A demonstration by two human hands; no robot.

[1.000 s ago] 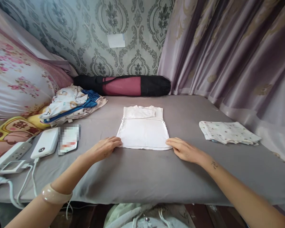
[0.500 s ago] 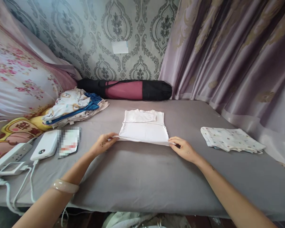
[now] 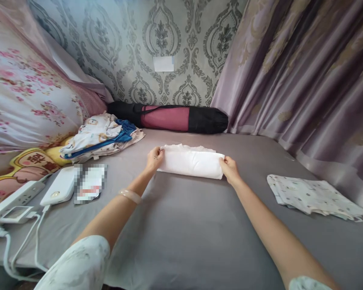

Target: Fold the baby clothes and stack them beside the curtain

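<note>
I have my left hand (image 3: 155, 158) and right hand (image 3: 229, 168) pinching the two short ends of the folded white garment (image 3: 191, 162), which lies just above the middle of the frame on the grey bedsheet (image 3: 187, 225), its long axis running left to right and sloping slightly down toward the right. My fingers are closed on the cloth at each end, thumbs on top. I judge the fold could slip or fan open if one hand lets go early, since the soft layers are held only at the ends.
</note>
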